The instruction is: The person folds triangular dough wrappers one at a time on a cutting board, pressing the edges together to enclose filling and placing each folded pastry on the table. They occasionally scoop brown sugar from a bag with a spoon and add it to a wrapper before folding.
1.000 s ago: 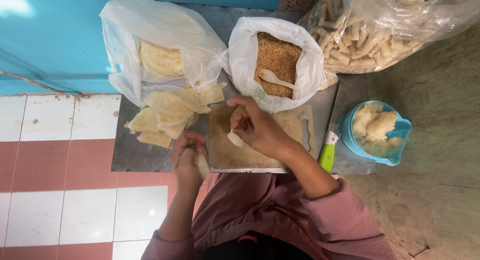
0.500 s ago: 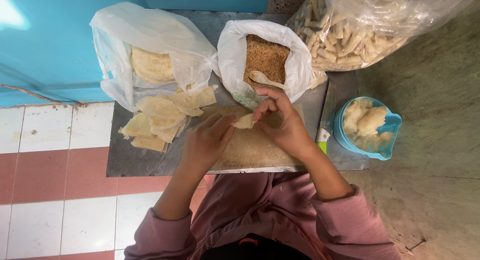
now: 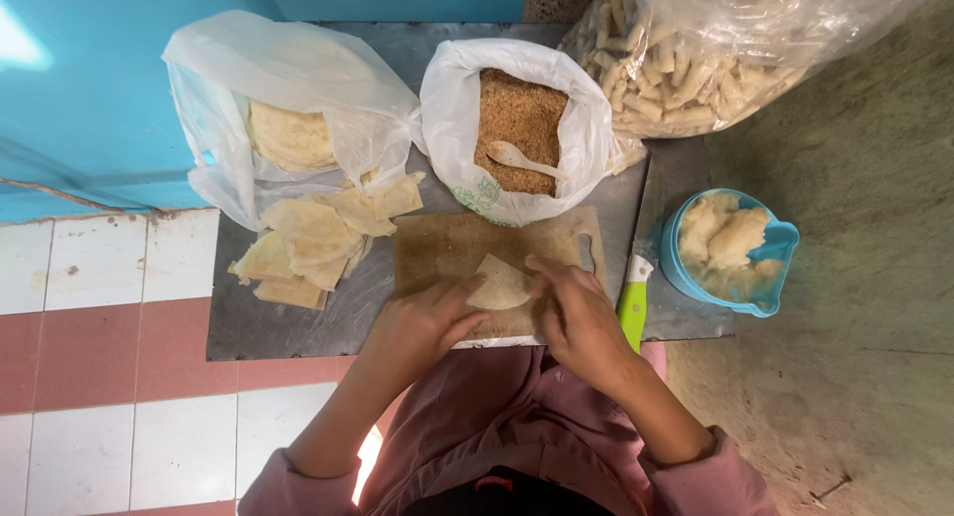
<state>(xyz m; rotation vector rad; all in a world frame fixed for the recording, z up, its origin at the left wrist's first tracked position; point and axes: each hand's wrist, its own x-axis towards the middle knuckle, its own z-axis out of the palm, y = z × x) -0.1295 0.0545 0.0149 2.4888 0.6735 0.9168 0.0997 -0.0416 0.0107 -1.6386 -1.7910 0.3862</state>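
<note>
Both hands work a pale wrapper piece point(image 3: 500, 285) lying on the wooden board point(image 3: 437, 253) at the worktop's near edge. The left hand point(image 3: 422, 322) presses its left corner with loosely spread fingers; the right hand point(image 3: 576, 312) pinches the right edge. This looks like the folding step (filling sits beyond, in the white bag point(image 3: 452, 129)). Its long axis runs left-right, point toward the bag.

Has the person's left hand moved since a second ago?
Yes. The left hand has come up off the near edge onto the wooden board, and now touches the pastry piece.
</note>
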